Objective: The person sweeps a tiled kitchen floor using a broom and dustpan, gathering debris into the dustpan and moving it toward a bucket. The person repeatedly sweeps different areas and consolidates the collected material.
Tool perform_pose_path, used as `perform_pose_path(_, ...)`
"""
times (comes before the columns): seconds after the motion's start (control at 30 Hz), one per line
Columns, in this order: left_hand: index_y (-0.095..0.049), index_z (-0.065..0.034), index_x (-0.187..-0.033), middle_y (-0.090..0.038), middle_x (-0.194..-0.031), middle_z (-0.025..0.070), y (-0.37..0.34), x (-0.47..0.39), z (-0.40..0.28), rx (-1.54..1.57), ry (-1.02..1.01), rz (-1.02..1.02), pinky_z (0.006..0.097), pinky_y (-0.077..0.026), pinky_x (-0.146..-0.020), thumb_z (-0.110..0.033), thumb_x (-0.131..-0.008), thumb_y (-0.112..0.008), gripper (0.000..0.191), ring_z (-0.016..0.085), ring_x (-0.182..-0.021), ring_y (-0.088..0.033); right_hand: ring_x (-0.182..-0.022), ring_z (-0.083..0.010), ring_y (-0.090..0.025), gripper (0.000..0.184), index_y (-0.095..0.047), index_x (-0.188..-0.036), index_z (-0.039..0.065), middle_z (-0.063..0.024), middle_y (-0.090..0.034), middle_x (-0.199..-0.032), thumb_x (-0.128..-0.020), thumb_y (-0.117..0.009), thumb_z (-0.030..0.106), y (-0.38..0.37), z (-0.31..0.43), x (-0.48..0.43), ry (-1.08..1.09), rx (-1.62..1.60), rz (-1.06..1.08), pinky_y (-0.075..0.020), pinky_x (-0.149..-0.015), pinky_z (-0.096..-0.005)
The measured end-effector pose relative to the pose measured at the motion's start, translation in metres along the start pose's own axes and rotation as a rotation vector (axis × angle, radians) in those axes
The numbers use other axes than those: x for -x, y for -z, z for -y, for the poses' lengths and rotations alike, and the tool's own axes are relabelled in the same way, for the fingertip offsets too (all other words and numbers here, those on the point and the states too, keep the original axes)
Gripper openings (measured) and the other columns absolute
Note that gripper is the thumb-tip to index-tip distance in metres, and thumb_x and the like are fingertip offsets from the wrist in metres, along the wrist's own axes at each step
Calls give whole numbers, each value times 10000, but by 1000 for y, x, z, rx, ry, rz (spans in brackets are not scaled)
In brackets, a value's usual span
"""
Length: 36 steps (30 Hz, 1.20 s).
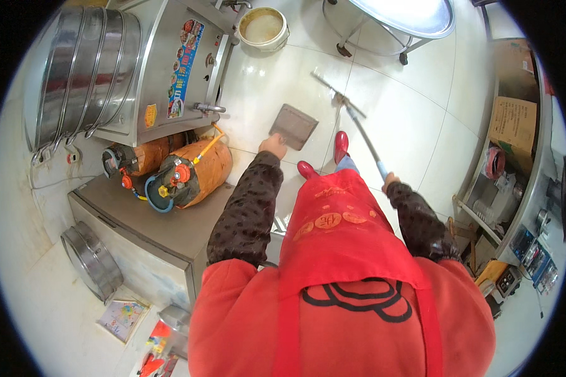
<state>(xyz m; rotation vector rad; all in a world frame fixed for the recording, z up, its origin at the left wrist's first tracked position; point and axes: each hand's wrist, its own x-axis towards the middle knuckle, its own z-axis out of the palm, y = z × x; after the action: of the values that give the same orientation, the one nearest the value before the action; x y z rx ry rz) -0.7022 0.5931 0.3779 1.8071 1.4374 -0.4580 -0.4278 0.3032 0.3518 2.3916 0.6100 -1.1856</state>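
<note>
My left hand point(273, 145) grips the near end of a brown-grey dustpan point(294, 126), held low over the pale floor tiles. Whether the pan touches the floor I cannot tell. In my right hand point(390, 182) is the upper end of a long pole, part of a floor squeegee point(367, 134). The squeegee's narrow blade point(324, 83) lies slantwise on wet-looking tiles, beyond the dustpan and to its right. Two red boots point(341, 143) stand between the tools and my red apron point(339, 217).
A white bucket point(263, 29) stands at the far side, near a wheeled stand with a round metal top point(420, 14). On the left are a steel cooker point(170, 70), stacked steamers point(89, 70) and gas cylinders point(203, 172). Shelves with a cardboard box point(514, 123) line the right.
</note>
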Motion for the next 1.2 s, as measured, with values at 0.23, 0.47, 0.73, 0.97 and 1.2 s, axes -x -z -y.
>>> perform_pose_path(0.23,-545,-94,-958,-567,-935,144,-6,-14,-37,119,42,-93,376,-406,-789,-151,-668,-503,298,317,-916,-512,-849,-329,-557,293,-507,-952,2,-223,-562,-891,-698,-510,147,37,-18,48,58,52,5,-459,-737,-384)
perform_pose_path(0.47,-555,-64,-962,-564,-949,156,-6,0,-5,257,171,-188,354,-395,-815,-157,-669,-502,312,301,-928,-517,-822,-323,-567,306,-506,-947,-12,-204,-571,-874,-699,-556,159,91,46,-34,128,-45,-156,-476,-706,-377)
perform_pose_path(0.73,-564,-74,-954,-562,-941,167,8,-20,-9,260,241,-173,371,-403,-796,-173,-674,-500,304,320,-923,-511,-747,-253,-593,236,-546,-908,18,-139,-597,-815,-735,-545,178,92,112,-97,71,210,-109,-498,-618,-350)
perform_pose_path(0.97,-547,-75,-939,-566,-925,151,9,-9,-7,314,273,-198,364,-400,-791,-159,-675,-494,282,305,-909,-517,-847,-317,-561,277,-491,-937,18,-182,-575,-881,-697,-558,139,90,25,-3,189,406,-69,-477,-708,-387)
perform_pose_path(1.2,-546,-41,-919,-572,-894,161,3,20,27,412,335,-301,365,-408,-773,-203,-663,-537,303,311,-884,-525,-825,-308,-569,292,-493,-959,-5,-203,-564,-885,-716,-543,149,144,67,-15,315,407,-106,-481,-698,-371)
